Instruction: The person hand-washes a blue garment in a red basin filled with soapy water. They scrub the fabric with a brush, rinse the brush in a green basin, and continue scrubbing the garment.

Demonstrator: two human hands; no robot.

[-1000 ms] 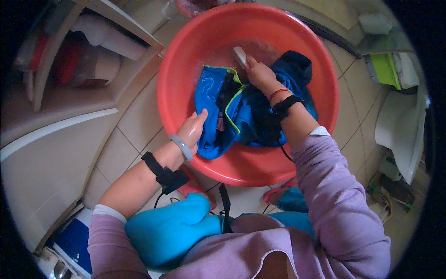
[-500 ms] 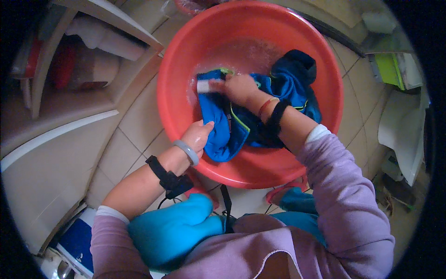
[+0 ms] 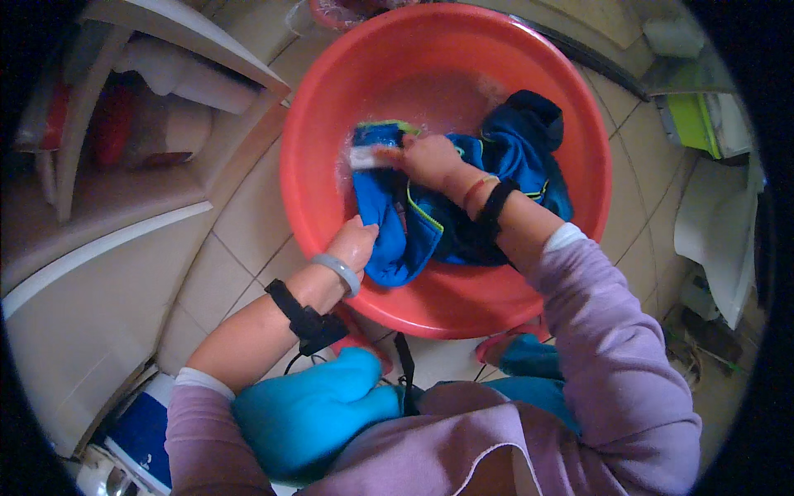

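A wet blue jacket (image 3: 399,248) with yellow-green piping and darker parts lies in a large red tub (image 3: 299,186). My left hand (image 3: 352,243) grips the jacket's left edge, thumb on top, beside the tub's near-left wall. Across the jacket's far-left part rests a scrub brush (image 3: 364,158) with white bristles. My right hand (image 3: 434,162) is closed around its brownish handle, most of which the fingers hide. The rest of the jacket is bunched against the tub's right side. Shallow sudsy water shows on the far side of the tub.
Beyond the tub stands a smaller red basin (image 3: 351,11), partly cut off. An open cabinet (image 3: 186,178) is close on the left. Tiled floor (image 3: 236,256) surrounds the tub. At the right are a lime-green container (image 3: 693,126) and a white curved object (image 3: 713,236).
The brush has shifted very slightly on the jacket, and the wet cloth and suds around it have moved a little. My left hand keeps its grip on the edge.
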